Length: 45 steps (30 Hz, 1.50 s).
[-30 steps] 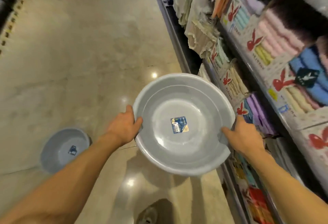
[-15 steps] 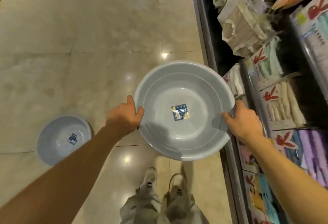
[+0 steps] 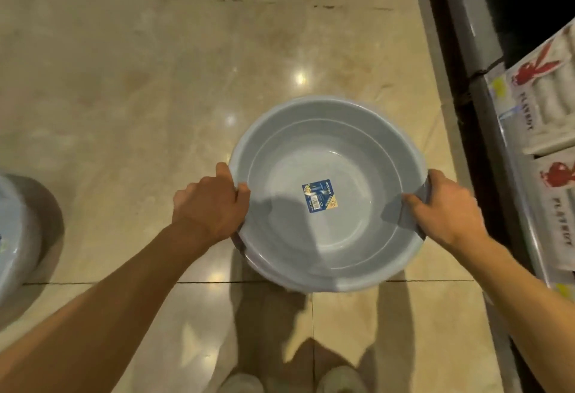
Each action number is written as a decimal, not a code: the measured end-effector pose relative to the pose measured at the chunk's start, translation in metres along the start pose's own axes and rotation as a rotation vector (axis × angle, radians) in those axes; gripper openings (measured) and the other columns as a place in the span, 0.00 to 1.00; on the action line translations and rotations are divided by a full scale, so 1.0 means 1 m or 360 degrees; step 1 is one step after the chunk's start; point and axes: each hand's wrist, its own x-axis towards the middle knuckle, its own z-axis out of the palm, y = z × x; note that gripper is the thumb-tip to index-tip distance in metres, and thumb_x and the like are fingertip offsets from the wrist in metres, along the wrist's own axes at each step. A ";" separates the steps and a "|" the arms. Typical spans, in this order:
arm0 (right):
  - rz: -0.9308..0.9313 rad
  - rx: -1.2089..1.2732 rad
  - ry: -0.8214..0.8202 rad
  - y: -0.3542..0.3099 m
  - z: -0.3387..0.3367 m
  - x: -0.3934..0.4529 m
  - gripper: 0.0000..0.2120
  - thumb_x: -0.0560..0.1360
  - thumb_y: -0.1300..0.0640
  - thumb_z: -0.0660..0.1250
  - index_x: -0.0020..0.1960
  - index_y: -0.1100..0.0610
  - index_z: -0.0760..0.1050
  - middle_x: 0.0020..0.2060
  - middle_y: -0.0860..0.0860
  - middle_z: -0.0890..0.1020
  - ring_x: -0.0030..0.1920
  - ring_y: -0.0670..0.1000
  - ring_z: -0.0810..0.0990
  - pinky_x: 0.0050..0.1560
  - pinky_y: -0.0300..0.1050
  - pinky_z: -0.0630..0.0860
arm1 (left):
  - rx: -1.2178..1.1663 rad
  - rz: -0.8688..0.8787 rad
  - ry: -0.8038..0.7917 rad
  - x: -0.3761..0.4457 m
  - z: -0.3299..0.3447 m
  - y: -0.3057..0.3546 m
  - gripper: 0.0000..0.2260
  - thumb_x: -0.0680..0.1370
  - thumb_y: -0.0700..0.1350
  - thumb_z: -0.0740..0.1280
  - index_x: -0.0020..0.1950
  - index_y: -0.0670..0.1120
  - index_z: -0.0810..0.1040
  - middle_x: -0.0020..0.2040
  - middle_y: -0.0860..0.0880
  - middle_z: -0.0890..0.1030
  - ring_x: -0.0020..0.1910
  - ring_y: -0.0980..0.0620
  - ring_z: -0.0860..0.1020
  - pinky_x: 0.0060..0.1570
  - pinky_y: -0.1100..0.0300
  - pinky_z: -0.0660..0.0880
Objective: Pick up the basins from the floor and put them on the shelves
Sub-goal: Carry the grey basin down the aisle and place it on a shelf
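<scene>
Grey-blue plastic basin (image 3: 329, 193), round, wide and shallow, empty; sticker label (image 3: 320, 195) stuck flat on the bottom. It is held off the floor (image 3: 155, 81), roughly level, mouth up, over the person's shoes, just left of the shelves (image 3: 485, 50) at the right edge.

Handling, judged: light for its size, thin-walled, probably flexes a little if squeezed. Smooth glossy plastic, so likely slippery; not fragile. The rolled rim is the obvious place to take it, at two opposite sides, which keeps it from tipping.

Left hand (image 3: 211, 202): clenched on the left rim, thumb hooked over the top edge into the bowl, fingers hidden beneath.

Right hand (image 3: 445, 209): clamped on the right rim likewise, thumb lying inside, fingers under and out of sight.

Second basin (image 3: 15, 230) sits on the floor at far left, well apart, cut off by the frame.

Boxed towels (image 3: 544, 90) fill the visible shelf.
</scene>
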 end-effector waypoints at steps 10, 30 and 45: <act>0.0033 0.0332 0.0058 0.009 0.069 0.020 0.23 0.75 0.54 0.67 0.68 0.56 0.71 0.45 0.51 0.76 0.41 0.55 0.75 0.40 0.48 0.74 | -0.0248 0.0011 0.0038 0.022 0.070 -0.019 0.14 0.80 0.59 0.55 0.52 0.48 0.67 0.38 0.48 0.75 0.34 0.46 0.74 0.38 0.51 0.74; 0.0045 0.0698 0.0091 -0.065 -0.051 0.029 0.19 0.71 0.57 0.69 0.61 0.53 0.75 0.40 0.43 0.78 0.39 0.44 0.77 0.30 0.37 0.69 | -0.0818 -0.0177 0.0238 0.026 -0.061 -0.026 0.09 0.76 0.52 0.64 0.51 0.48 0.74 0.41 0.49 0.79 0.36 0.50 0.78 0.33 0.57 0.72; -0.0352 0.0659 0.0149 -0.269 -0.651 -0.066 0.10 0.72 0.60 0.70 0.52 0.54 0.74 0.38 0.49 0.77 0.34 0.43 0.72 0.29 0.37 0.66 | -0.0925 -0.0267 0.0482 -0.140 -0.667 -0.003 0.06 0.74 0.50 0.68 0.47 0.48 0.76 0.39 0.49 0.80 0.34 0.52 0.77 0.28 0.61 0.69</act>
